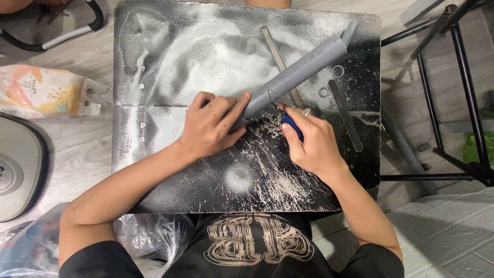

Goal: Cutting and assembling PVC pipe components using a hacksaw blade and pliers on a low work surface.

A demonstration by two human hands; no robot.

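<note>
A grey plastic pipe point(303, 67) lies diagonally across a black, paint-stained work board point(170, 170), its far end pointing up and right. My left hand point(213, 123) grips the pipe's near end and presses it down. My right hand point(311, 139) holds a blue-handled tool point(292, 125) whose tip touches the pipe beside a thin dark line drawn around it. A ring shows on one finger of my right hand.
Two flat metal strips point(346, 114) and small ring shapes point(338, 71) lie on the board near the pipe. A black metal frame point(463, 103) stands to the right, a printed bag point(41, 92) and a grey appliance point(18, 164) to the left, and plastic bags point(149, 237) sit below.
</note>
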